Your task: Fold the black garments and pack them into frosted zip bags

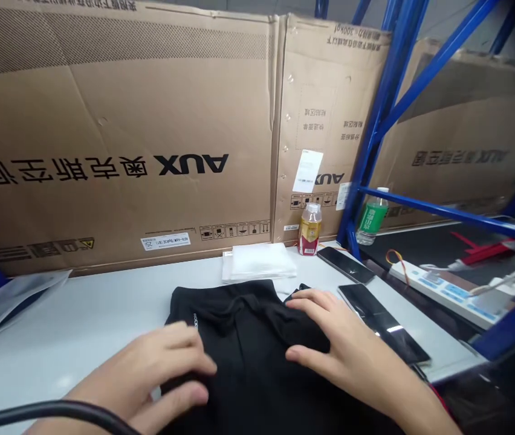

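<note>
Black folded fabric garment [248, 338] lies on my white worktop [80, 308] beneath both flat, open-fingered hands, left [158, 374] and right [343, 344].

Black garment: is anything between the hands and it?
Nothing visible. The left hand and right hand both lie flat on the black garment. The two phones lie apart, to its right.
</note>
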`<action>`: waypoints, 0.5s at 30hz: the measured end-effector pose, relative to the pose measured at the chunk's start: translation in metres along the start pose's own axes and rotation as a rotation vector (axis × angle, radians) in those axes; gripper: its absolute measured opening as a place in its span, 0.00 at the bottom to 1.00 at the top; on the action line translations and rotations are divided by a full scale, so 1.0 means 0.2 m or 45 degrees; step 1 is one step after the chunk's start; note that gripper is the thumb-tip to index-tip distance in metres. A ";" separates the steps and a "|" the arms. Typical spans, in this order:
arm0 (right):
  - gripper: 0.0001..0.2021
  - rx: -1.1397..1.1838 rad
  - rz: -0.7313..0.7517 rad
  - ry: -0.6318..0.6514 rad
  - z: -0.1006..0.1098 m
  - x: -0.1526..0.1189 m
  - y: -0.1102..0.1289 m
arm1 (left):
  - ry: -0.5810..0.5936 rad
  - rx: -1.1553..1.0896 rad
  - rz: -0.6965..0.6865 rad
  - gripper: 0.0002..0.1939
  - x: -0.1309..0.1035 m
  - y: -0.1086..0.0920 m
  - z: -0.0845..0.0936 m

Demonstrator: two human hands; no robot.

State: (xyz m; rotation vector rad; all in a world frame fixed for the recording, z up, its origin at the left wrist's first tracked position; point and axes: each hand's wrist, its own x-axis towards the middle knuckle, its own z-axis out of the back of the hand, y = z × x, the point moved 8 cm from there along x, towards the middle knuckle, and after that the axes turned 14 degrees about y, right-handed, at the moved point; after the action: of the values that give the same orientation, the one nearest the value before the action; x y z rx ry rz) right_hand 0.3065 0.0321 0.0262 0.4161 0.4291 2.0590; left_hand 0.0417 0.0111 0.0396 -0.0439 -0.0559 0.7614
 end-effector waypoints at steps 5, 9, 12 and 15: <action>0.09 0.133 -0.115 -0.052 -0.11 0.12 -0.16 | 0.099 0.071 0.222 0.14 0.25 0.29 0.00; 0.13 0.024 -0.302 -0.436 0.03 0.06 -0.30 | 0.108 0.144 0.317 0.19 0.39 0.35 -0.05; 0.15 -0.157 -0.246 -0.581 0.07 0.03 -0.26 | -0.075 0.261 0.246 0.25 0.45 0.23 -0.03; 0.19 -0.217 -0.044 -0.384 -0.04 0.08 -0.13 | -0.023 0.171 -0.022 0.24 0.48 0.07 -0.12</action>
State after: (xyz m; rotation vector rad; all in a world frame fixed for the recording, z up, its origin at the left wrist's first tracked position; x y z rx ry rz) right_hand 0.3138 0.0579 0.0085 0.6001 0.0781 1.9408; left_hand 0.1032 0.0876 0.0184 0.0913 -0.0219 0.7467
